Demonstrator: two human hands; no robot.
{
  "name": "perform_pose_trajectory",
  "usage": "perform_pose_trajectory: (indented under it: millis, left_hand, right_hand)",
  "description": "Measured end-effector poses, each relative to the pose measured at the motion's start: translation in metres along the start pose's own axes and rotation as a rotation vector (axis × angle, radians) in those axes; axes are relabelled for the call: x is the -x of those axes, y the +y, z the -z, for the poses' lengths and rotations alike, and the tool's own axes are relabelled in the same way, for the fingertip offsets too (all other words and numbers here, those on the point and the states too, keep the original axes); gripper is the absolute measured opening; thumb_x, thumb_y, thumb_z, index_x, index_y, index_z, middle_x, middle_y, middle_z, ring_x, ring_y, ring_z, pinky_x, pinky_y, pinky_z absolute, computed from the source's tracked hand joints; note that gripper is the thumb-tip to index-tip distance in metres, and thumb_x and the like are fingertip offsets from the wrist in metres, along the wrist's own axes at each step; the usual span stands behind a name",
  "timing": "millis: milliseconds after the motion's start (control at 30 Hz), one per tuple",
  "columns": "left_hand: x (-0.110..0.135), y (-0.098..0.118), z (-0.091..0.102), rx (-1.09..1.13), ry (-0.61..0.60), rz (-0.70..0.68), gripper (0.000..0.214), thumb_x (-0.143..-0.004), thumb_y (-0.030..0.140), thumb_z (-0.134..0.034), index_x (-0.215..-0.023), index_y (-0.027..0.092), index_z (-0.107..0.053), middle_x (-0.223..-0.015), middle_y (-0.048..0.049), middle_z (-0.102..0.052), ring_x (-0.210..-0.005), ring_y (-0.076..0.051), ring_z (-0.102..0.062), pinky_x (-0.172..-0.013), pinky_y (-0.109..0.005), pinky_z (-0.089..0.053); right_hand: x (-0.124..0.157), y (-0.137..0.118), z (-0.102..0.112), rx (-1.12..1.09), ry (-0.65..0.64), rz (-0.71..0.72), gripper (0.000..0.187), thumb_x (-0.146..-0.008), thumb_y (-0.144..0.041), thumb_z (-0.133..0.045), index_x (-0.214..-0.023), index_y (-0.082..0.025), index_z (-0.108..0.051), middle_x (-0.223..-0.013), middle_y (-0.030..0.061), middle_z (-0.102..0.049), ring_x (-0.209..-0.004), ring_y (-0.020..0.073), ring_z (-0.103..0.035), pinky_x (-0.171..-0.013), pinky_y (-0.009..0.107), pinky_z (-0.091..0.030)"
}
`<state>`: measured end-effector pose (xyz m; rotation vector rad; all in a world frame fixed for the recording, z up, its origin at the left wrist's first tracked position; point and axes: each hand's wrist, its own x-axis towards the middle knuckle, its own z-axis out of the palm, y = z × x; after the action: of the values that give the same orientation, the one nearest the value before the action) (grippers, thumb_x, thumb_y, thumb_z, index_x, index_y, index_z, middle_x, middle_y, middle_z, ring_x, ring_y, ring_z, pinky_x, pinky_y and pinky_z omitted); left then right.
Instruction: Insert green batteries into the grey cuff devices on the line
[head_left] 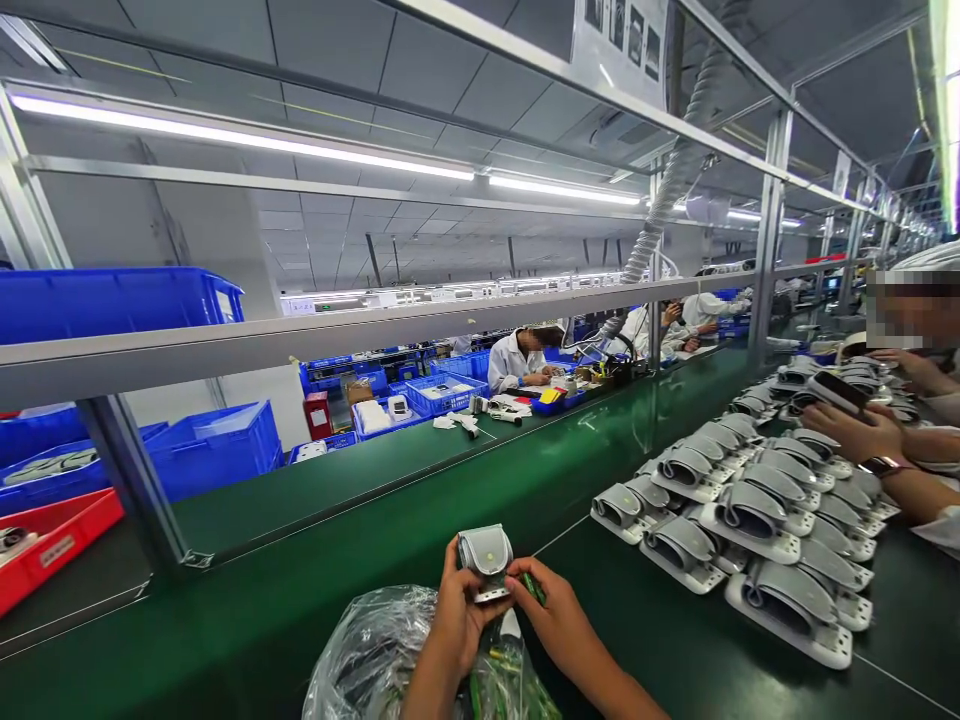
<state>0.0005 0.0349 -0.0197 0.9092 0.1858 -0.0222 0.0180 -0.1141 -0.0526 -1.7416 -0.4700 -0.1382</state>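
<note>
1. The left hand (459,610) holds a closed grip around the lower part of a grey-and-white strap unit (486,560). The unit is raised above the green bench (300,625), near the bottom centre of the head view.
2. The right hand (553,610) holds a narrow grip on a small green piece (534,588), just beside the unit's right edge. Whether the piece touches the unit cannot be determined.
3. A transparent plastic bag (367,650) lies on the bench directly below the hands, with green parts (495,680) inside.
4. Similar grey-and-white units (750,520) stand in close rows to the right of the hands.
5. Beyond the rows, a co-worker's hand (851,432) is near a dark phone-like device (840,392). A wristwatch (881,465) is on that wrist.
6. Across the bench, past a metal shelf rail (225,330), a co-worker in a white coat (517,362) sits among blue plastic crates (214,450).
</note>
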Motion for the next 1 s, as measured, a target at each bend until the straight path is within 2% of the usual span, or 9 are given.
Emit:
perform_pose_trajectory:
  millis: [200,367,467,567,733,800,867,933,1000]
  left_hand:
    - [0.004,0.000,-0.004,-0.009,-0.009,-0.008,0.090,-0.059,0.012,-0.058,-0.144,0.029,-0.031,-0.107,-0.0103,-0.067,-0.088,-0.024,-0.067,-0.083,-0.045,-0.058]
    - [0.006,0.002,-0.004,0.010,0.017,-0.018,0.086,-0.060,0.010,-0.057,-0.141,0.028,-0.035,-0.109,-0.0106,-0.066,-0.090,-0.024,-0.066,-0.083,-0.045,-0.059]
    - [0.005,0.001,-0.001,0.001,-0.001,-0.043,0.076,-0.063,0.011,-0.059,-0.135,0.025,-0.041,-0.109,-0.0109,-0.066,-0.093,-0.024,-0.065,-0.082,-0.043,-0.059]
    - [0.004,-0.003,0.004,-0.030,0.002,-0.084,0.067,-0.064,0.013,-0.060,-0.128,0.023,-0.044,-0.102,-0.0090,-0.065,-0.087,-0.022,-0.064,-0.074,-0.038,-0.060]
    - [0.004,-0.006,0.007,-0.064,0.040,-0.103,0.073,-0.059,0.014,-0.062,-0.129,0.025,-0.045,-0.094,-0.0047,-0.064,-0.077,-0.018,-0.061,-0.061,-0.028,-0.056]
    - [0.005,-0.005,0.005,-0.073,0.037,-0.096,0.073,-0.058,0.012,-0.063,-0.128,0.025,-0.046,-0.094,-0.0045,-0.065,-0.077,-0.018,-0.062,-0.060,-0.028,-0.056]
    - [0.005,-0.003,0.002,-0.043,0.029,-0.092,0.072,-0.057,0.009,-0.067,-0.124,0.024,-0.046,-0.098,-0.0057,-0.067,-0.082,-0.021,-0.067,-0.067,-0.032,-0.060]
    - [0.005,-0.003,-0.001,-0.006,0.041,-0.111,0.071,-0.058,0.006,-0.074,-0.121,0.023,-0.046,-0.103,-0.0078,-0.069,-0.091,-0.024,-0.071,-0.080,-0.039,-0.062]
    - [0.004,-0.004,-0.002,-0.033,0.070,-0.128,0.073,-0.058,0.007,-0.082,-0.119,0.023,-0.044,-0.109,-0.0099,-0.069,-0.097,-0.029,-0.072,-0.088,-0.043,-0.060]
  right_hand:
    - [0.001,-0.004,0.001,0.018,-0.052,0.105,0.034,-0.098,-0.049,-0.050,-0.095,-0.019,-0.067,-0.097,0.0083,-0.065,-0.094,0.0227,-0.061,-0.086,0.032,-0.044]
    - [0.002,-0.005,0.001,-0.015,-0.040,0.089,0.039,-0.097,-0.053,-0.053,-0.096,-0.019,-0.072,-0.097,0.0103,-0.065,-0.094,0.0242,-0.061,-0.085,0.033,-0.045]
    - [0.002,-0.007,-0.002,-0.027,-0.049,0.101,0.042,-0.097,-0.055,-0.053,-0.092,-0.018,-0.073,-0.095,0.0104,-0.064,-0.091,0.0236,-0.061,-0.082,0.033,-0.045]
    - [0.002,-0.009,-0.004,0.012,-0.105,0.159,0.041,-0.100,-0.051,-0.049,-0.088,-0.018,-0.071,-0.092,0.0087,-0.059,-0.089,0.0211,-0.060,-0.082,0.031,-0.045]
    - [0.001,-0.013,0.001,0.233,-0.230,0.176,0.030,-0.101,-0.037,-0.046,-0.092,-0.020,-0.069,-0.097,0.0069,-0.060,-0.083,0.0174,-0.058,-0.077,0.028,-0.042]
    - [0.000,-0.013,0.006,0.253,-0.289,0.188,0.029,-0.101,-0.035,-0.046,-0.093,-0.021,-0.070,-0.097,0.0067,-0.061,-0.084,0.0172,-0.058,-0.076,0.028,-0.041]
    - [-0.001,-0.011,0.011,0.160,-0.280,0.207,0.032,-0.101,-0.037,-0.045,-0.096,-0.021,-0.072,-0.094,0.0069,-0.061,-0.086,0.0180,-0.058,-0.080,0.029,-0.043]
    - [-0.002,-0.007,0.013,-0.003,-0.183,0.185,0.034,-0.099,-0.043,-0.048,-0.102,-0.021,-0.074,-0.093,0.0073,-0.061,-0.087,0.0184,-0.056,-0.082,0.031,-0.045]
    - [-0.005,-0.002,0.012,-0.253,-0.052,0.042,0.037,-0.092,-0.048,-0.057,-0.112,-0.021,-0.071,-0.092,0.0062,-0.060,-0.075,0.0153,-0.052,-0.068,0.028,-0.045]
